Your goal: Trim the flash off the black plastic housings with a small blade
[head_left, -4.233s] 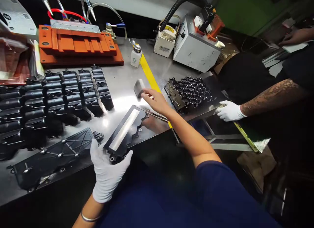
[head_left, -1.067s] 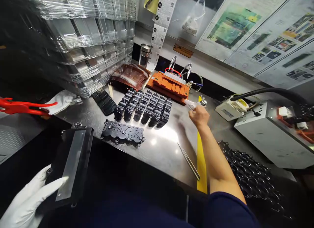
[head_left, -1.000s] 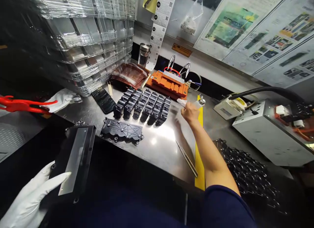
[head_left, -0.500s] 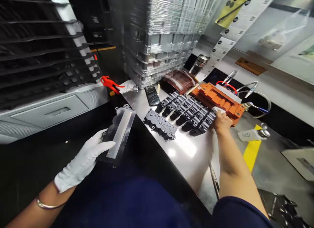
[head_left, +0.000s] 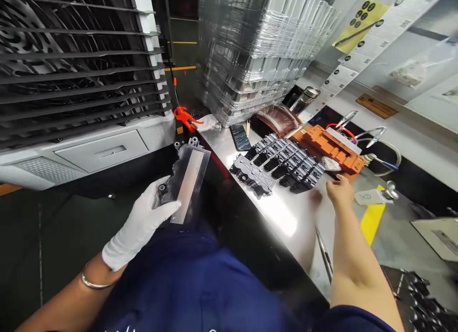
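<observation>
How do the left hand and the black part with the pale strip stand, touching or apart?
Touching. The head view shows it: the left hand holds the black part by its edge, with the thumb lying over the front.

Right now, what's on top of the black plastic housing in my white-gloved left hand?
A long, flat, silvery strip lies along the black plastic housing. The white-gloved left hand covers part of the housing; the underside cannot be seen.
</observation>
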### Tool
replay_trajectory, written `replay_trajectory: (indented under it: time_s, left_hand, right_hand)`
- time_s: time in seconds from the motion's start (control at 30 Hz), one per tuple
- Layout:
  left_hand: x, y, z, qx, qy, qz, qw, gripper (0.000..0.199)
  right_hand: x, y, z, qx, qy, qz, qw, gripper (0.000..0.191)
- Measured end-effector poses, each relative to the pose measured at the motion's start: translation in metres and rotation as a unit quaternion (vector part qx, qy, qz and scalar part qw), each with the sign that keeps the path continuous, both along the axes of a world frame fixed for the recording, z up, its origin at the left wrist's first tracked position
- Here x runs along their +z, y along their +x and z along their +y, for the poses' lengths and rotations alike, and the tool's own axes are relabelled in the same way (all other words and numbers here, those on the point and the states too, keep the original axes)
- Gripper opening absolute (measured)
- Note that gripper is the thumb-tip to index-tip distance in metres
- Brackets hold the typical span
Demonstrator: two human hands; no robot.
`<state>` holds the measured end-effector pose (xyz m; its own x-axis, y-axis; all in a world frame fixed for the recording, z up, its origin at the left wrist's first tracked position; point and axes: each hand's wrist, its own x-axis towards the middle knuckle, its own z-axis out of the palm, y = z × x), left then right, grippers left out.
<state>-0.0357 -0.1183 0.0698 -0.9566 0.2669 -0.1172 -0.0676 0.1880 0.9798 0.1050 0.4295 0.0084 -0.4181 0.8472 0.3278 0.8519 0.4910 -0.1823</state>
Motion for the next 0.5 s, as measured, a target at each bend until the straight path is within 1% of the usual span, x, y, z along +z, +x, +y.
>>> replay_trajectory:
  time_s: [0.07,0.17,0.3,0.37,0.4,0.43,0.5]
  left_hand:
    - [-0.001,-0.006,-0.002,-0.016,0.005,-0.011,1.0,0.068]
    - [-0.01,-0.018,-0.006,-0.047,0.009,-0.032,0.998,0.07]
    - [-0.028,-0.038,-0.01,-0.089,0.016,-0.064,0.994,0.068]
    - [-0.037,-0.049,-0.01,-0.106,0.042,-0.11,0.987,0.071]
    - [-0.041,-0.054,-0.009,-0.122,0.059,-0.147,0.98,0.071]
    - [-0.047,-0.06,-0.006,-0.139,0.071,-0.187,0.97,0.07]
    - [-0.063,-0.071,0.001,-0.173,0.076,-0.254,0.949,0.067]
  right_hand:
    - [0.003,0.01,-0.024,-0.023,-0.053,0.019,0.998,0.049]
    - [0.001,0.024,-0.072,-0.022,-0.097,0.061,0.993,0.05]
    - [-0.015,0.036,-0.154,0.014,-0.154,0.106,0.982,0.046]
    - [-0.025,0.035,-0.189,0.023,-0.18,0.112,0.977,0.043]
    - [-0.029,0.033,-0.203,0.021,-0.187,0.112,0.976,0.041]
    - [-0.033,0.03,-0.213,0.015,-0.189,0.11,0.976,0.039]
    - [-0.04,0.025,-0.225,-0.004,-0.182,0.103,0.978,0.037]
